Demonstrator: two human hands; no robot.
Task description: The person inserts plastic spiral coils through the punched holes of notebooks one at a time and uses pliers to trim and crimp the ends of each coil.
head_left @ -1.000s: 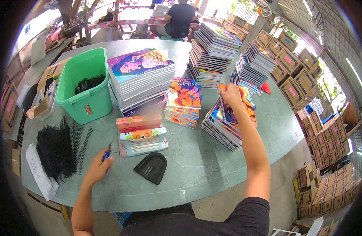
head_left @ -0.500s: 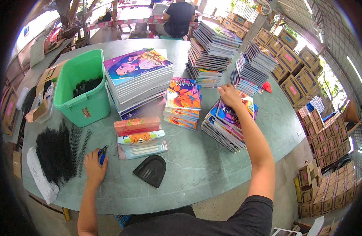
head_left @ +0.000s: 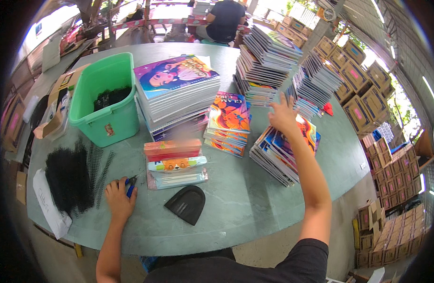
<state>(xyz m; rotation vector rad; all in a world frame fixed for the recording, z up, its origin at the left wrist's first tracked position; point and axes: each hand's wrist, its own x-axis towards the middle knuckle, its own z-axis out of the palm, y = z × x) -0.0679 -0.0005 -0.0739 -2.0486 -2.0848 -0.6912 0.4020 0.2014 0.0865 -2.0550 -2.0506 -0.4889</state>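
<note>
My left hand (head_left: 119, 198) rests on the near left of the table, closed loosely around small blue-handled pliers (head_left: 131, 187) that poke out between thumb and forefinger. Over the far edge of a stack of spiral-bound books (head_left: 275, 155) reaches my right hand (head_left: 284, 117), its fingers apart and nothing visible in them. The stack's colourful covers fan unevenly, and my forearm hides part of it. Beside my left hand lies a pile of black spiral binding coils (head_left: 68, 179). A shorter pile of bright books (head_left: 229, 118) stands left of my right hand.
A green bin (head_left: 106, 125) holds black coils. Tall book stacks (head_left: 177, 99) (head_left: 266, 61) stand across the table. Nearer are wrapped packs (head_left: 175, 165), a black rounded pad (head_left: 186, 204) and a white packet (head_left: 52, 207). Cartons (head_left: 354, 113) pile up at right; another person (head_left: 222, 21) sits beyond.
My right hand has lifted off the books' top and moved slightly right and away, its fingers now spreading. My left hand stays by the pliers. The whole view has shifted a little.
</note>
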